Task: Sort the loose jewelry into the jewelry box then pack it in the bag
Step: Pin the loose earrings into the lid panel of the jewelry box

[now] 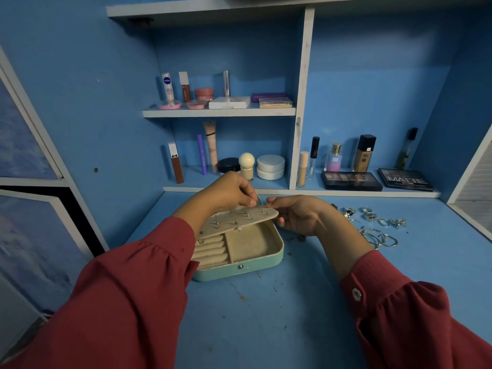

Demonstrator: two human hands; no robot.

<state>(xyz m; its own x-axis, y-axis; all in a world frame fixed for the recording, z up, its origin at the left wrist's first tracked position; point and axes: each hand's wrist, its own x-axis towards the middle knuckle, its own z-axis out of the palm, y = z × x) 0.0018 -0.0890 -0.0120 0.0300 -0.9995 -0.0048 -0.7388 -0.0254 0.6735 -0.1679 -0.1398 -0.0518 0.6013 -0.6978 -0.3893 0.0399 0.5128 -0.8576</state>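
Both hands pinch velvety, stud-dotted oblong panel.

The scuffed, blue-painted wooden worktop carries a mint-green jewelry box with a cream lining, standing open near its middle. To the right, well apart from the box, a loose scatter of silver rings and thin silver bangles lies straight on the paint. Small dark specks and crumbs dot the surface in front of the box and just beside it.
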